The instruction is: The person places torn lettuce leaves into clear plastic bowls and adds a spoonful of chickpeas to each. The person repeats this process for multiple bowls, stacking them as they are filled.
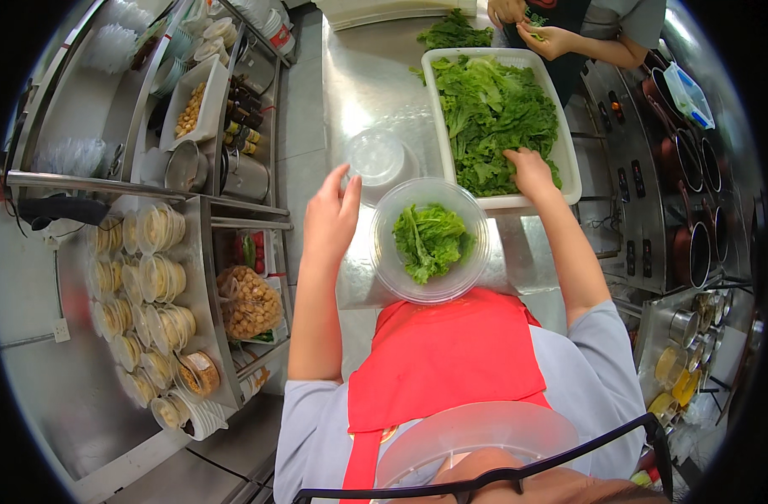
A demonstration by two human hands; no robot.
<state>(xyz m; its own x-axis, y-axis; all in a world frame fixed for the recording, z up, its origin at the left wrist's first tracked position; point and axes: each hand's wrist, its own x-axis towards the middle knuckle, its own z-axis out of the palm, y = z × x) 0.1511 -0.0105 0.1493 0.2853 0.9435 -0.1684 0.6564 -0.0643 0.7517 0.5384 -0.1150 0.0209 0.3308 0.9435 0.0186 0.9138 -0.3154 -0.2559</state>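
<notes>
My right hand (535, 174) reaches into the near right part of a heap of green lettuce leaves (493, 118), its fingers curled against them and partly hidden. The leaves fill a white rectangular tub (571, 168). In front of my apron a clear round plastic bowl (386, 252) stands on the steel table, with a small pile of torn lettuce (433, 239) inside. My left hand (334, 208) hovers to the left of this bowl, empty, fingers and thumb apart. Just beyond the bowl stands another clear plastic container (377, 160), apparently upside down.
Across the table, another person's hands (539, 38) hold a bit of green leaf beside loose lettuce (455, 32). Shelving on the left bears stacked lidded tubs (161, 277) and a bag of brown balls (249, 302). Pans (691, 252) line a stove at right.
</notes>
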